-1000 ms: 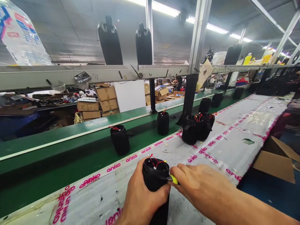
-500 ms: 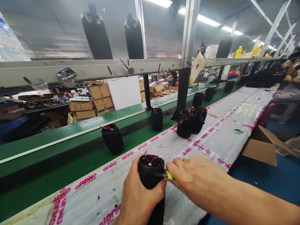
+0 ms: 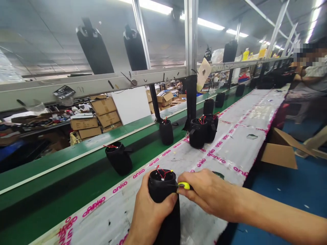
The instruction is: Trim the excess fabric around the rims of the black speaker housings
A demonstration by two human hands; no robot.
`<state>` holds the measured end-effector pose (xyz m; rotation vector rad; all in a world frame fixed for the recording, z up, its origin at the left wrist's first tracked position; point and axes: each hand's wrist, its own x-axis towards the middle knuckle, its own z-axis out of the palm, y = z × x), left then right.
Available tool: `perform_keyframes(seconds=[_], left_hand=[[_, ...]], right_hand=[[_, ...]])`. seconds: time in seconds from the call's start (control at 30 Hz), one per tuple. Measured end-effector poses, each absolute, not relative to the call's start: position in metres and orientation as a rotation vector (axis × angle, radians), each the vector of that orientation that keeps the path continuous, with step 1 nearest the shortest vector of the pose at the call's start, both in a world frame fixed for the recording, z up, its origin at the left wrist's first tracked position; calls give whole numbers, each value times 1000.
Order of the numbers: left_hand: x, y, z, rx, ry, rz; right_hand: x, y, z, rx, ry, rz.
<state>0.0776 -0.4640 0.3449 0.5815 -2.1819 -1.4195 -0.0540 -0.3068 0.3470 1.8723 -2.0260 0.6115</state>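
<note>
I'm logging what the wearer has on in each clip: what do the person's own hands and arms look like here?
Both the left hand and the right hand are bare, with no gloves. No ring, watch or bracelet shows. The right forearm has no sleeve as far as the picture's edge; most of the left forearm is out of view.

Black cylinder (image 3: 163,204), upright, red wires on top

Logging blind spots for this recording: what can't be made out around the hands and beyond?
All in the head view:
Base of the held black cylinder: cut off by the bottom edge.
Rest of the yellow-ended tool: hidden by the right hand.
Print on the black label: too small, blurred.
Person: cut off by the right edge.
</note>
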Motion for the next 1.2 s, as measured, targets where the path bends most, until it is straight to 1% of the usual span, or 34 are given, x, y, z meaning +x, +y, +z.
perform_keyframes(seconds=[0.07, 0.1, 0.17, 0.27, 0.4, 0.53, 0.77, 1.03, 1.2], left_hand=[[78, -468, 344, 595, -2185, -1479], [78, -469, 343, 603, -2182, -1488], [76, -470, 339, 615, -2174, -1469], [73, -467, 334, 629, -2149, -1406], [72, -461, 335, 617, -2165, -1371], [74, -456, 338, 620, -2138, -1326], [73, -457, 337, 728, -2221, -1255], [72, -446, 337, 802, -2159, -1141], [72, -441, 339, 855, -2151, -1099]], right_hand=[[-54, -307, 353, 1830, -2083, 680], [-53, -306, 356, 1805, -2115, 655], [-52, -307, 361, 1767, -2127, 519], [-51, -308, 361, 1787, -1974, 269], [-50, -308, 354, 1783, -1850, 103], [-50, -308, 352, 1768, -1842, 88], [-46, -311, 351, 1738, -1851, 76], [-42, -306, 353, 1751, -1799, 25], [-40, -304, 349, 1679, -1850, 78]])
